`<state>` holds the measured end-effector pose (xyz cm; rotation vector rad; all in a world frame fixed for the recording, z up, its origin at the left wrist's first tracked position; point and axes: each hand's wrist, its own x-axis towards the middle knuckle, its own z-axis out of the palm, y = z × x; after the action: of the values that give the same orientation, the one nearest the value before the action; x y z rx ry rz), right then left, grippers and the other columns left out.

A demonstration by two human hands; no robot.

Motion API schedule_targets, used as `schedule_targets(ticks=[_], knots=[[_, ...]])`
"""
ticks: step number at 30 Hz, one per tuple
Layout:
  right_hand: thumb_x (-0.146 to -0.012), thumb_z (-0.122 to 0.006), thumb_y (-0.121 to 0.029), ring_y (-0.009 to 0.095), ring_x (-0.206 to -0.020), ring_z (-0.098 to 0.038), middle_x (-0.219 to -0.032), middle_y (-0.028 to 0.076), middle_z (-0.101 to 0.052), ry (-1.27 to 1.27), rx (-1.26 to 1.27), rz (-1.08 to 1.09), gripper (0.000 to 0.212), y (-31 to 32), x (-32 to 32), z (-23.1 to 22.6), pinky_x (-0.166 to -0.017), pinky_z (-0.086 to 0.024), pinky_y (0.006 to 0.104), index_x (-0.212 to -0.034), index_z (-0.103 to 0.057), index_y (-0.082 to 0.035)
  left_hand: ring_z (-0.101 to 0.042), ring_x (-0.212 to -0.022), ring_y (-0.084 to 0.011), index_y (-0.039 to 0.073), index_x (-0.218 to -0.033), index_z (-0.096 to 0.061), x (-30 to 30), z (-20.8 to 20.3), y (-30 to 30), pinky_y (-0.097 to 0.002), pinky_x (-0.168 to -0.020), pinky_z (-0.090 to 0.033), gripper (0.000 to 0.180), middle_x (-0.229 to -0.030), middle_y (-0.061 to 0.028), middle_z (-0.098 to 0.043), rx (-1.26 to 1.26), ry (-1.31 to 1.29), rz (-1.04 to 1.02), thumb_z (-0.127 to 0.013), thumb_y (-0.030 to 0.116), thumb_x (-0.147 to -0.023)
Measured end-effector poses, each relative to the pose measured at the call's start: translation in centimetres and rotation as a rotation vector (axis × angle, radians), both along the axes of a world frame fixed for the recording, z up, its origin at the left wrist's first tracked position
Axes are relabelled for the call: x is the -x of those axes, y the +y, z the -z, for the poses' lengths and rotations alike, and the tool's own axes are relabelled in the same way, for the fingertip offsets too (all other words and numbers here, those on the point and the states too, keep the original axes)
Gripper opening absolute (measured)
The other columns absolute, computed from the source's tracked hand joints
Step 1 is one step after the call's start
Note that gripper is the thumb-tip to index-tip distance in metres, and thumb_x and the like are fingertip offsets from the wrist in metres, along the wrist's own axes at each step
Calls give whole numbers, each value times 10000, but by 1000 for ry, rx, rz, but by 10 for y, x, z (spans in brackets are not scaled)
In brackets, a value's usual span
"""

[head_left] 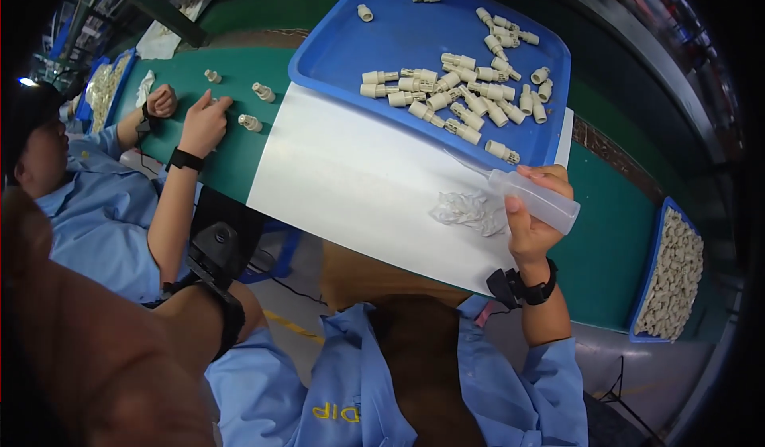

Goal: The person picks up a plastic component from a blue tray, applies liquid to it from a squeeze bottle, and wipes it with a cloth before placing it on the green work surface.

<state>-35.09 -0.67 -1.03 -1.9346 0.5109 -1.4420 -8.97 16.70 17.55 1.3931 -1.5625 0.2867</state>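
My right hand (532,236) is wrapped around a translucent plastic squeeze bottle (551,203). The bottle lies tilted in the grip, its thin needle nozzle pointing left over the near edge of a blue tray (335,29). Cream-coloured cylindrical plastic connectors (468,115) lie scattered in that tray, mostly toward its near and right side. Just below the bottle, a crumpled white tissue (462,210) rests on a white sheet (351,168). My left hand (96,351) looms large and blurred at the lower left, very close to the camera; its fingers cannot be made out.
On the left, a co-worker's hands (205,124) work over the green table (239,156), near several upright connectors (263,92). A blue bin (644,303) full of small cream parts stands at the right end. Another filled tray (103,88) sits far left.
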Motion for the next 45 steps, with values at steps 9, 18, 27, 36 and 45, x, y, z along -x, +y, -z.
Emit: schedule_targets(ticks=[9, 18, 27, 36, 45], knots=[[-719, -686, -92, 205, -849, -525, -915, 143, -547, -48, -15, 18, 335, -4, -7, 2, -746, -452, 301, -985, -500, -7, -528, -791, -137, -11, -1175, -493, -5, -2, -2, -227, -661, -428, 586, -1128, -139, -527, 0, 6, 33, -706, 193, -670], [-762, -650, -175, 191, -793, -500, -905, 131, -511, 56, 14, 65, 312, -13, 1, 4, -695, -425, 293, -968, -482, -11, -525, -783, -131, -5, -1166, -504, -31, -53, -54, -224, -658, -426, 537, -1104, -127, -538, 239, -300, 59, -687, 169, -692], [-727, -681, -164, 179, -817, -471, -885, 100, -485, -12, -100, 109, 319, -4, 22, 17, -748, -405, 291, -943, -496, -17, -522, -775, -125, 1, -1156, -515, -17, -129, -44, -220, -654, -424, 489, -1080, -115, -548, 457, -449, -21, -668, 146, -714], [-710, -682, -83, 194, -785, -507, -872, 119, -516, -26, -80, 82, 299, -17, -13, 5, -713, -423, 280, -945, -510, -17, -519, -767, -119, 7, -1147, -527, -16, -54, -41, -216, -651, -422, 443, -1056, -103, -558, 287, -250, -90, -648, 122, -737], [-700, -681, -39, 195, -813, -511, -892, 126, -524, -67, -153, 66, 317, -14, -3, 5, -742, -446, 297, -958, -498, -18, -516, -758, -113, 14, -1137, -538, 19, -33, -23, -212, -647, -420, 398, -1032, -91, -569, 164, -126, -132, -629, 99, -759]])
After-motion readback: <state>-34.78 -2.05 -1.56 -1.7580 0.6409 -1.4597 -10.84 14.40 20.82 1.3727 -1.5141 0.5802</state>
